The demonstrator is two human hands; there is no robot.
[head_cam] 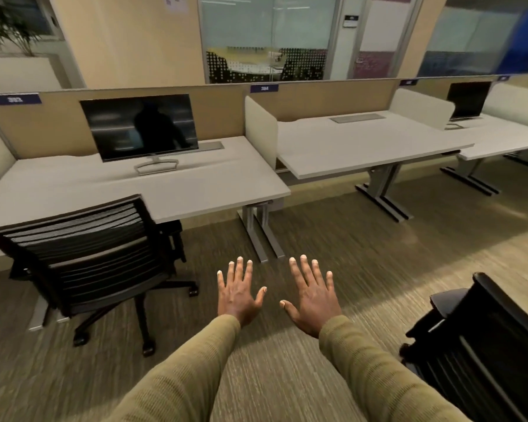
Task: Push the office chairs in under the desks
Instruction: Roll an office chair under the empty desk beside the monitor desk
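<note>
A black mesh-backed office chair [86, 257] stands at the left desk [214, 190], its seat partly under the desktop and its back toward me. A second black chair [482, 351] stands out on the carpet at the lower right, away from the middle desk [363, 147]. My left hand [240, 292] and my right hand [311, 295] are stretched out in front of me over the carpet, palms down, fingers spread and straight. Neither hand touches a chair or holds anything.
A monitor [141, 126] stands on the left desk, another monitor [468, 100] on the far right desk. White dividers [261, 132] separate the desks. Metal desk legs [262, 236] stand on the carpet ahead. Glass office walls run behind the desks.
</note>
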